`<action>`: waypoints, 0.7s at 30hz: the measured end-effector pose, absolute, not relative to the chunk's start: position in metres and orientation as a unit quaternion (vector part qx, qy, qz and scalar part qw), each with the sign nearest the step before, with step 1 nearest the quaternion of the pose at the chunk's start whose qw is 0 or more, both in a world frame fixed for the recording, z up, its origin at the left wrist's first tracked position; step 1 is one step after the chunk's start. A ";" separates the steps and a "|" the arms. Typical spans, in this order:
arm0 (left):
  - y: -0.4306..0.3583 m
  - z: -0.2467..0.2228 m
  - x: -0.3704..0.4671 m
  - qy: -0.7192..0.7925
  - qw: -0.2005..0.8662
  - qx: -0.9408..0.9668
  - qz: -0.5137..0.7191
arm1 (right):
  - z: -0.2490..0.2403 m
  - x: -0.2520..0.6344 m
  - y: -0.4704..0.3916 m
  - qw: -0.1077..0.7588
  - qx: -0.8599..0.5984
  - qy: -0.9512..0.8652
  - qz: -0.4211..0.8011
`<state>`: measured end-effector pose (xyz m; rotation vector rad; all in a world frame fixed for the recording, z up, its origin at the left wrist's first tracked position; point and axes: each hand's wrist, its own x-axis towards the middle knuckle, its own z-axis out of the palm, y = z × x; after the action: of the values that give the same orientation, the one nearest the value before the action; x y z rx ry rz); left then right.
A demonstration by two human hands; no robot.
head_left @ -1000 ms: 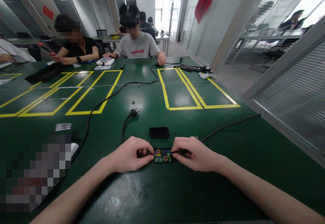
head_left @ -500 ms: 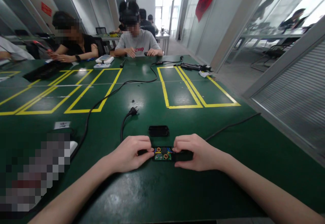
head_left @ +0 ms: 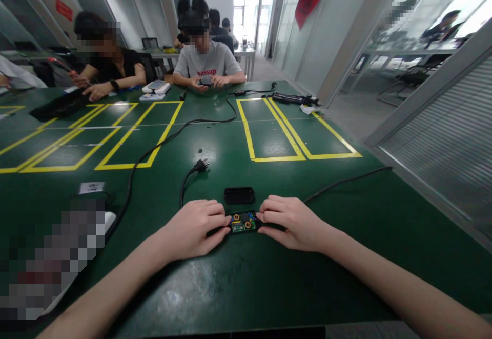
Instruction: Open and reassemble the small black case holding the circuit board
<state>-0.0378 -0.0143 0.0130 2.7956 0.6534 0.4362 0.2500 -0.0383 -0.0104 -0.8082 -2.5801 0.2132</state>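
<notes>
A small circuit board in a black case (head_left: pixel 243 222) lies on the green table, with two copper-coloured coils and blue wires showing. My left hand (head_left: pixel 202 227) grips the left end of the case between thumb and fingers. At the right end, my right hand (head_left: pixel 288 223) pinches the case in the same way. Just beyond it sits a separate black case half (head_left: pixel 239 195), touched by neither hand. A black cable with a plug (head_left: pixel 200 165) runs toward my left hand, and another black cable (head_left: pixel 346 184) leads off to the right.
Yellow tape rectangles (head_left: pixel 277 159) mark the table. A long black cable (head_left: pixel 131 175) crosses it. A partly blurred white-edged object (head_left: pixel 103 226) lies left, a folded black tripod-like item (head_left: pixel 294 100) far right. Across the table sit a person in grey (head_left: pixel 207 64) and a person in black (head_left: pixel 128 70).
The fingers of my right hand have closed in on the right end of the case. The person in grey now holds up a small dark object, and the view has shifted slightly.
</notes>
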 end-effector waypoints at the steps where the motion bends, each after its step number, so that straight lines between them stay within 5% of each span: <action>1: -0.014 0.013 -0.038 0.218 0.094 0.960 0.146 | -0.011 0.248 -0.039 0.211 -0.294 -0.930 0.060; 6: -0.007 0.005 -0.038 0.242 0.027 0.957 0.157 | -0.016 0.241 -0.035 0.231 -0.321 -0.919 0.008; 12: 0.001 -0.001 -0.040 0.312 0.130 0.907 0.251 | -0.025 0.239 -0.021 0.343 -0.397 -0.846 0.095; 16: 0.003 -0.008 -0.035 0.400 0.137 0.864 0.275 | -0.031 0.233 -0.016 0.305 -0.481 -0.817 0.093; 21: 0.000 -0.012 -0.025 0.431 0.261 0.810 0.299 | -0.031 0.227 -0.016 0.341 -0.492 -0.765 0.238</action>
<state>-0.0246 0.0000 -0.0123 2.1943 1.1670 0.8097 0.2274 -0.0164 -0.0310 -1.2805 -1.9902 0.6197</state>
